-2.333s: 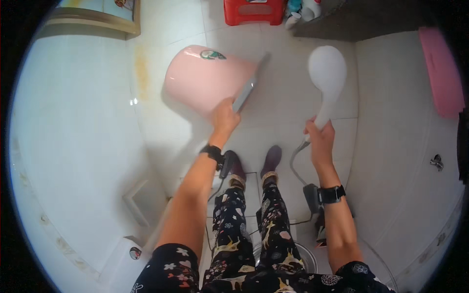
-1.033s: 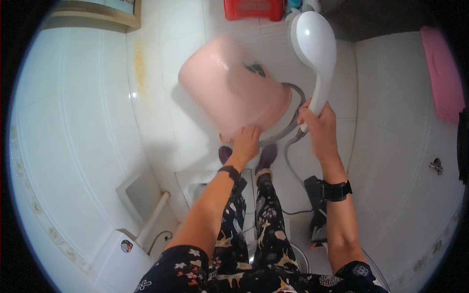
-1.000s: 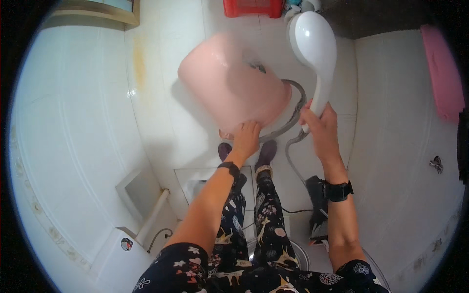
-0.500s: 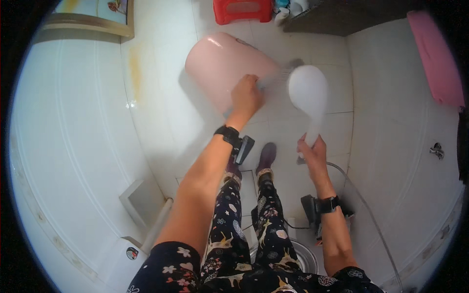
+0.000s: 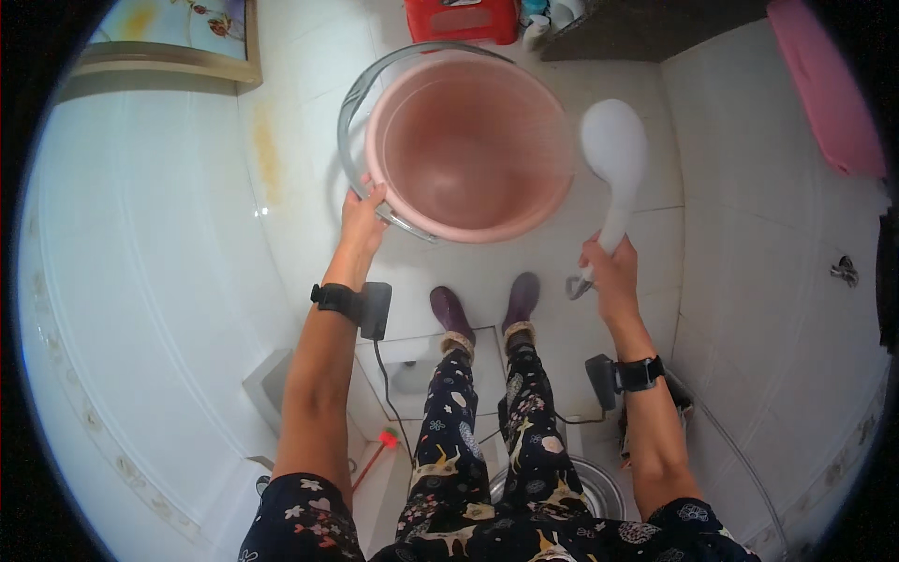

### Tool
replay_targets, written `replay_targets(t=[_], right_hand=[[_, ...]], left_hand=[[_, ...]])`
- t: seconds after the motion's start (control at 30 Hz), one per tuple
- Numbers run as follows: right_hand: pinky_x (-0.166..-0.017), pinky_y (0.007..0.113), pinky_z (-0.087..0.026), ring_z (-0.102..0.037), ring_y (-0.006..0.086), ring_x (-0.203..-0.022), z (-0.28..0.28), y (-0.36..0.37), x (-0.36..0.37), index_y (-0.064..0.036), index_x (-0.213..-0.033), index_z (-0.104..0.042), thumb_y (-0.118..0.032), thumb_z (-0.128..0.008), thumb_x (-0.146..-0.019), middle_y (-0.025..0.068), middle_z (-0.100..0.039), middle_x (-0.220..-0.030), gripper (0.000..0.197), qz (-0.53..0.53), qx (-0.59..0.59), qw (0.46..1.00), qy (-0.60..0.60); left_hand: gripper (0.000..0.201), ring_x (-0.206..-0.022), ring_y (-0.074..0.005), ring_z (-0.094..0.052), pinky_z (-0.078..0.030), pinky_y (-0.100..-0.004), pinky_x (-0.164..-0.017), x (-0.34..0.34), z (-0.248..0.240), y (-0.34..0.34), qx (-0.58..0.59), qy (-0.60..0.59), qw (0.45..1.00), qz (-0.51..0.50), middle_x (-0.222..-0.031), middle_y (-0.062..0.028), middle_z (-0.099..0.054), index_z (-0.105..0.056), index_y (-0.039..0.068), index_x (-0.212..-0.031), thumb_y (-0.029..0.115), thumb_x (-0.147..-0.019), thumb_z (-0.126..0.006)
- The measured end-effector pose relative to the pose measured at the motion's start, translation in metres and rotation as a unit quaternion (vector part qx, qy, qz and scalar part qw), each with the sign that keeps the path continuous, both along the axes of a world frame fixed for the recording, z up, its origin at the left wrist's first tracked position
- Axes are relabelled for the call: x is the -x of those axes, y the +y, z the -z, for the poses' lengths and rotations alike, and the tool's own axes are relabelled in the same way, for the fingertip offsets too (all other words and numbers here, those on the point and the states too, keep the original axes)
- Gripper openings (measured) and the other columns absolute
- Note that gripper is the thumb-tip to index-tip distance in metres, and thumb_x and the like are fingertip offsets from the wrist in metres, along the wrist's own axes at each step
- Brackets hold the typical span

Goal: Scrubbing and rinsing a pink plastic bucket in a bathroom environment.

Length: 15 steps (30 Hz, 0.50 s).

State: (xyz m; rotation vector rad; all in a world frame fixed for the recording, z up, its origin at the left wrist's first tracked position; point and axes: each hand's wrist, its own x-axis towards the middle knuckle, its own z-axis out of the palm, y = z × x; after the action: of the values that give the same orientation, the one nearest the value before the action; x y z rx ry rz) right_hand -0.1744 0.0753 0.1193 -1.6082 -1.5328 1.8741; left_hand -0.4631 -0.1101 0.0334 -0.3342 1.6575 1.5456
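Observation:
A pink bucket [image 5: 468, 229] faces me with its round mouth, and its inside looks wet. Its grey handle [image 5: 351, 122] hangs out round the left side. My left hand [image 5: 363, 223] grips the bucket at the lower left of its rim, fingers by the handle. In my right hand [image 5: 613, 272] is the grip of a white shower head [image 5: 614, 145], held just right of the bucket. Faint streaks of spray run from it toward the bucket's mouth. The bucket's base is hidden from sight.
A red plastic stool [image 5: 461, 19] and some bottles [image 5: 537, 33] stand at the far side. A framed picture [image 5: 169, 70] is at the far left. On the right wall are a pink cloth-like item [image 5: 833, 103] and a metal fitting [image 5: 845, 272]. A metal basin [image 5: 604, 482] lies behind my legs.
The bucket has turned from lying sideways so that its mouth now faces me. My left hand has moved left and down to its rim. The shower head has shifted slightly right and up.

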Motion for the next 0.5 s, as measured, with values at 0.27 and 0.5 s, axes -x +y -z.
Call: replay_targets(t=[0.27,0.5], right_hand=[[-0.06,0.027,-0.044,-0.053,0.0134,-0.064,-0.009,-0.036,0.036,-0.0001,-0.088,-0.053,-0.012,-0.056,-0.075,0.0055,-0.056,-0.073,0.018,-0.185,0.029,0.982,0.001],[-0.065,0.032,-0.045,-0.055,0.0164,-0.069,-0.014,-0.027,0.089,0.0026,-0.098,-0.055,-0.015,-0.056,-0.075,0.0082,-0.059,-0.078,0.029,-0.21,0.008,0.974,0.087]], left_hand=[[0.043,-0.097,-0.0181,-0.047,-0.042,-0.0396,-0.084,0.014,0.021,-0.014,-0.048,-0.083,0.994,-0.048,-0.106,-0.0053,-0.049,-0.038,0.007,-0.126,0.011,-0.087,-0.057],[0.029,-0.087,-0.0171,-0.052,-0.05,-0.0406,-0.079,0.017,0.01,-0.017,-0.03,-0.128,0.988,0.076,-0.099,-0.0041,-0.051,-0.044,0.007,-0.115,0.013,-0.089,-0.055]])
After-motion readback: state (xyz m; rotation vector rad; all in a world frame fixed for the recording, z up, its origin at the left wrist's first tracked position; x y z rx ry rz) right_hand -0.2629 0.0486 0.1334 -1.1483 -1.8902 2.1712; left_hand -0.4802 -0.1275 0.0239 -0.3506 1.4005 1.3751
